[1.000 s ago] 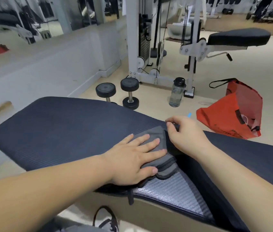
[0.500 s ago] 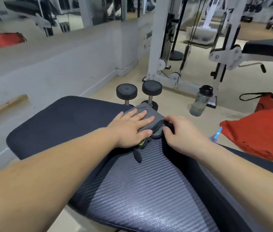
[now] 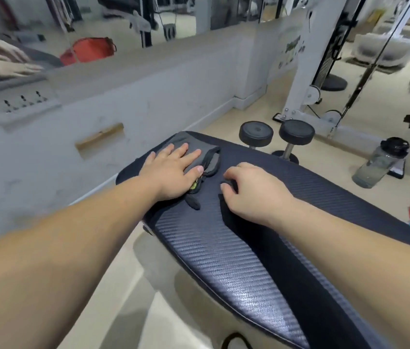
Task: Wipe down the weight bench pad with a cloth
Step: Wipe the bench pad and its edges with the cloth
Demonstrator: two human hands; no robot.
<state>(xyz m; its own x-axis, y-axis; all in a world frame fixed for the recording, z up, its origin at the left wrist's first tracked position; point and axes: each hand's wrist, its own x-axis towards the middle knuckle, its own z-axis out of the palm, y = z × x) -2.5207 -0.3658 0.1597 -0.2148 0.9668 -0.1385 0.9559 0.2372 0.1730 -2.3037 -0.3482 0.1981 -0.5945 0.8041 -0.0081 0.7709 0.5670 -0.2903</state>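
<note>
Left hand [image 3: 171, 175] spread flat on the grey cloth [image 3: 212, 161] at the far left corner of the dark bench pad [image 3: 224, 248], right hand [image 3: 251, 192] on the pad just beside the cloth, fingers curled under, grip unclear, dumbbells [image 3: 297, 132] beyond the pad

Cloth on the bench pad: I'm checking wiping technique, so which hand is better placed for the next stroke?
Left. The left hand lies flat on the cloth at the far corner of the pad; the right hand rests curled on bare pad, apart from the cloth.
</note>
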